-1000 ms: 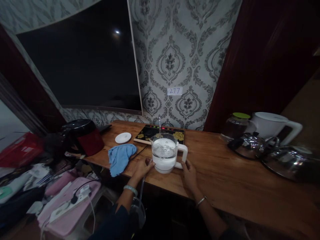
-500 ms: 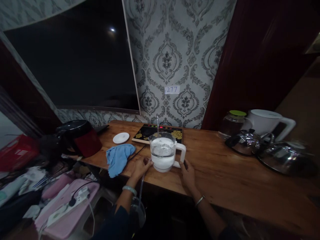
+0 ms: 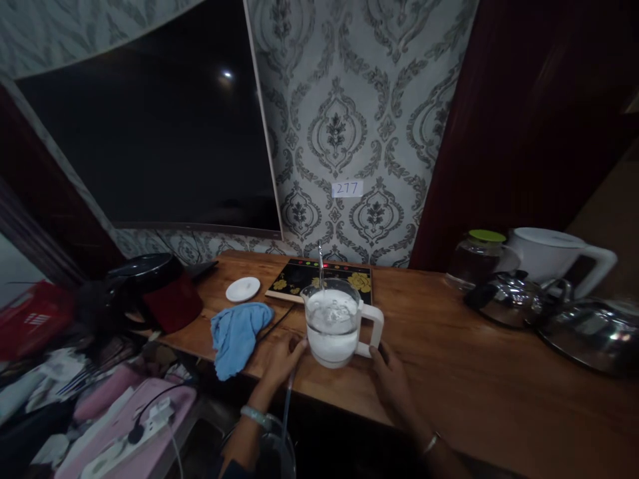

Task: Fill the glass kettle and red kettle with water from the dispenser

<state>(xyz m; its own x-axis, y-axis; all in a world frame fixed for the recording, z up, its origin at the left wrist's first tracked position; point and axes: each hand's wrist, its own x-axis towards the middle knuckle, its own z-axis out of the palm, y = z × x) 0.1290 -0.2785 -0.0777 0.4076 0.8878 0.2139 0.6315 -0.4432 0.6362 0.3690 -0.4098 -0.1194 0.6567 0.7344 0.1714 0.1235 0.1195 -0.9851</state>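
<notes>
A clear glass kettle (image 3: 333,329) with a white handle stands near the front edge of the wooden table, partly filled with water whose surface is rippled and bubbly. Above its rim rises a thin metal spout (image 3: 321,256). My left hand (image 3: 280,364), fingers curled, has its thumb against the kettle's lower left side. A clear tube (image 3: 287,402) runs down beside that hand; whether the fingers touch it I cannot tell. My right hand (image 3: 393,378) is closed at the lower end of the white handle, its fingertips partly hidden. Behind the kettle lies a black electric hob (image 3: 294,274) with gold flowers.
Left stand a blue cloth (image 3: 238,336), a white lid (image 3: 243,289) and a red-black kettle (image 3: 170,293). Right are a green-lidded jug (image 3: 474,261), a white pitcher (image 3: 544,253) and two steel kettles (image 3: 504,299). A power strip (image 3: 122,442) lies on a pink stool (image 3: 172,406).
My view has tilted upward a little, so everything sits lower in the picture. Both hands remain at the glass kettle, and the kettle keeps its place on the table.
</notes>
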